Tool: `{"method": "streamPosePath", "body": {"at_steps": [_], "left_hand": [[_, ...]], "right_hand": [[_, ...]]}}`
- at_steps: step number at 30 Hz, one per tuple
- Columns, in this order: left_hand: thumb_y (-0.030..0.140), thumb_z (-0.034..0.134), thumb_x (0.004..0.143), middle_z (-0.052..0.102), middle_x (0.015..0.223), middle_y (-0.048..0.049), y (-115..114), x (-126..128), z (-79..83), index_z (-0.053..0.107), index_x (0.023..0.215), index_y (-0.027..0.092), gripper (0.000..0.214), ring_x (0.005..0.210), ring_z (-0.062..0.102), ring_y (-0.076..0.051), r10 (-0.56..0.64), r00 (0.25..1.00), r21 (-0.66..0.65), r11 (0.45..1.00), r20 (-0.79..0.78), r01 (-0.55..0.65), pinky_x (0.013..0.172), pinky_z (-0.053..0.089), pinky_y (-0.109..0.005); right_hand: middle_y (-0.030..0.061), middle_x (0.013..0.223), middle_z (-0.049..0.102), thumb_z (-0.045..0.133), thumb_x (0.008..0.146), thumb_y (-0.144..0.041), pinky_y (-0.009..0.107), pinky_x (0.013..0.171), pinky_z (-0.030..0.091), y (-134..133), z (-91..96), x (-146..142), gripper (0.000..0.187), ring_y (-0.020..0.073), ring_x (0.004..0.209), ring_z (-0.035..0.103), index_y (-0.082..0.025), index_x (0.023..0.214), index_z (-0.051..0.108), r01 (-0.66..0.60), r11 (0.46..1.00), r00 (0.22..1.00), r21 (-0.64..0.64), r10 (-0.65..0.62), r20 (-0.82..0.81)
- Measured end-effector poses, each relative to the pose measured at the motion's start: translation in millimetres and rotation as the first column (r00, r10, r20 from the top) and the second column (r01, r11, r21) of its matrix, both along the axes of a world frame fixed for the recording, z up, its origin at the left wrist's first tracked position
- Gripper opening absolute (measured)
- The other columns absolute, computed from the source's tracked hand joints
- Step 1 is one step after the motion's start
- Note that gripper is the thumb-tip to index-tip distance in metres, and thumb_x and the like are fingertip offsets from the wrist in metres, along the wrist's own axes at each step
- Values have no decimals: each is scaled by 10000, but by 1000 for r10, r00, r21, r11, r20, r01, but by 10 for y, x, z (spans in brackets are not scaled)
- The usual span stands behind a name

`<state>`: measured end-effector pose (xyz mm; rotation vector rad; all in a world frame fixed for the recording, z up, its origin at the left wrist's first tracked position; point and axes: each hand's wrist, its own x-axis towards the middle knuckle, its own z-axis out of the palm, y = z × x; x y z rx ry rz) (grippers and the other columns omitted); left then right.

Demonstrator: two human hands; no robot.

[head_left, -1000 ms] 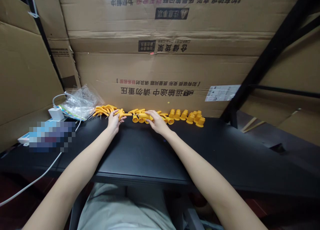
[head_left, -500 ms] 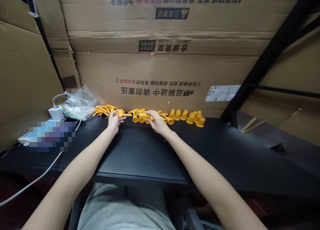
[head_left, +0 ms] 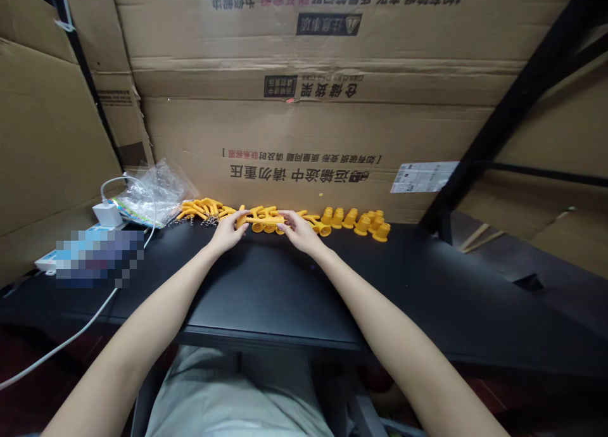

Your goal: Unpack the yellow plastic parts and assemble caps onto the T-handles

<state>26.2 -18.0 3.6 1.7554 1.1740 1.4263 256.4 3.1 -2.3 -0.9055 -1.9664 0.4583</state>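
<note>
Both my hands are at the back of the black table (head_left: 266,297), close together. My left hand (head_left: 229,230) pinches a yellow T-shaped plastic piece (head_left: 244,218) by its handle end. My right hand (head_left: 298,228) pinches a yellow cone-shaped piece (head_left: 272,220), and the two pieces meet between my hands. Behind them lie more yellow cone pieces (head_left: 354,220) in a row to the right, and a heap of yellow T-shaped pieces with small chains (head_left: 202,209) to the left.
Cardboard boxes (head_left: 308,107) wall in the back and left. A crumpled clear plastic bag (head_left: 152,193), a white charger (head_left: 107,214) with its cable and a power strip lie at the left. A black metal frame post (head_left: 479,152) slants up at the right.
My left hand moved right with its yellow piece toward my right hand. The right hand lifted its cone piece slightly, and the two pieces now touch.
</note>
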Motion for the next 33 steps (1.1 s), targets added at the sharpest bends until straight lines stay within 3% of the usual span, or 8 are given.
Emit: {"method": "streamPosePath", "body": {"at_steps": [4,7,12,15,19,23,29,33], "left_hand": [[165,683,691,595,580,48,-56,-34,39,686,969,241,288,425,531,-109,34,997,-2,999,-68,-35,516,429,-218],[162,667,694,492,453,83,-82,-43,78,684,916,241,237,388,464,-106,86,986,35,996,-142,-82,515,393,-211],[156,644,691,493,517,64,-83,-53,104,675,869,210,189,465,429,-99,170,949,161,978,-265,-130,549,358,-208],[158,633,694,500,555,57,-91,-51,120,665,873,206,188,498,430,-98,182,935,208,971,-306,-121,576,357,-208],[181,621,706,490,557,61,-122,-34,154,648,880,217,179,496,421,-96,181,928,236,966,-327,-105,575,350,-207],[213,608,719,472,542,61,-151,-14,174,634,875,227,159,492,412,-104,196,917,236,965,-348,-116,565,338,-209],[226,598,725,447,531,59,-172,2,181,624,876,234,154,497,409,-108,220,900,267,956,-376,-122,563,327,-211],[234,596,720,443,530,62,-147,0,164,622,884,229,167,498,412,-105,218,902,247,960,-373,-130,547,324,-205]], "right_hand": [[98,1035,684,512,908,-333,397,855,535,7,8,-35,286,174,825,684,-173,1139,562,-68,980,993,-187,48,-111],[96,1054,687,511,913,-376,392,845,539,-19,39,-52,299,153,731,686,-170,1115,589,-67,966,990,-251,33,-138],[96,1025,705,666,810,-366,402,867,530,-85,102,-11,431,185,787,704,-173,1185,575,-177,926,980,-333,134,-148],[77,892,722,690,777,-432,384,851,526,-137,167,16,406,181,718,702,-153,1064,619,-193,917,978,-348,150,-147],[62,688,708,581,784,-638,285,642,526,-222,266,8,479,146,540,657,-161,741,583,-169,885,979,-435,99,-179],[36,487,627,535,737,-749,223,448,455,-280,310,-54,591,113,368,556,-169,621,525,-133,850,968,-510,2,-250],[-12,329,482,501,784,-729,285,508,568,-299,336,-134,588,94,276,432,-178,585,552,-130,761,938,-635,-113,-327],[20,454,587,518,805,-689,266,432,548,-284,335,-115,540,106,321,504,-161,720,591,-132,734,940,-667,-121,-319]]}}
